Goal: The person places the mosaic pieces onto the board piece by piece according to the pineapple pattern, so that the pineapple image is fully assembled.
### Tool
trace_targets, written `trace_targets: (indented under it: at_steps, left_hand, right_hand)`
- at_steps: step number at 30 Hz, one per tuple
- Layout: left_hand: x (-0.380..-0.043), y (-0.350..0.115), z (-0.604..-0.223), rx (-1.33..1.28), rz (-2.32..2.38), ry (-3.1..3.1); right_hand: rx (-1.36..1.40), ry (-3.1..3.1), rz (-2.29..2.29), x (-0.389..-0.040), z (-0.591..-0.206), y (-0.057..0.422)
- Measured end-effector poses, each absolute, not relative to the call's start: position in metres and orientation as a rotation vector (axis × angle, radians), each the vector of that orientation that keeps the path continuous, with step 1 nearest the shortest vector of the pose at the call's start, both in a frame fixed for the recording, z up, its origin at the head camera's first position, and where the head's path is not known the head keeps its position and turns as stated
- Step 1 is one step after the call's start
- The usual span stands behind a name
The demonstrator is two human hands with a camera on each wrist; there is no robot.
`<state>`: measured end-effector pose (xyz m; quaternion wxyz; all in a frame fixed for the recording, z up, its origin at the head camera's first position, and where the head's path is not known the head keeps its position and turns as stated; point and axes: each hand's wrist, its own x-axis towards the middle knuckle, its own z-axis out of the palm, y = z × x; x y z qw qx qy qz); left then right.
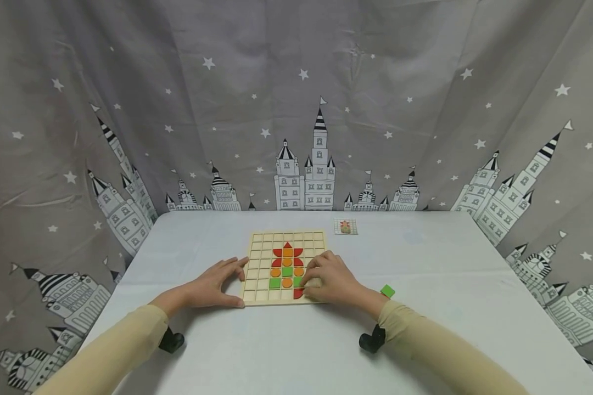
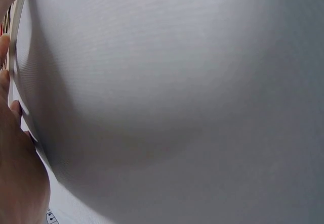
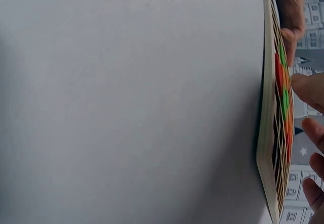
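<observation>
A wooden grid board (image 1: 257, 269) lies flat on the table, with red, orange and green shape pieces set in its middle cells. A red triangle (image 1: 287, 246) tops the pattern, and a red curved piece (image 1: 297, 294) sits in the bottom row. My left hand (image 1: 212, 285) rests at the board's left side, thumb at the near corner and fingers along the edge. Over the board's near right part is my right hand (image 1: 331, 280), fingers bent and thumb close to the red curved piece. In the right wrist view its thumb (image 3: 309, 87) and fingers are apart, with nothing visible between them.
A small pattern card (image 1: 345, 226) lies behind the board to the right. A loose green square (image 1: 387, 291), with a bit of red beside it, lies by my right wrist. A grey castle-print curtain (image 1: 257, 109) hangs behind the white table (image 1: 277, 351).
</observation>
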<state>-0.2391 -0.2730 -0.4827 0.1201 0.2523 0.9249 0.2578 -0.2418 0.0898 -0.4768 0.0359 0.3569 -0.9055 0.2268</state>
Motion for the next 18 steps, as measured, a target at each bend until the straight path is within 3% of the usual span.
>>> trace_targets:
  at_steps: [18]
  left_hand:
    - [-0.241,-0.274,-0.484,0.726,0.758,2.692]
  right_hand:
    - [1.107,-2.803,0.744,-0.243,-0.473,0.087]
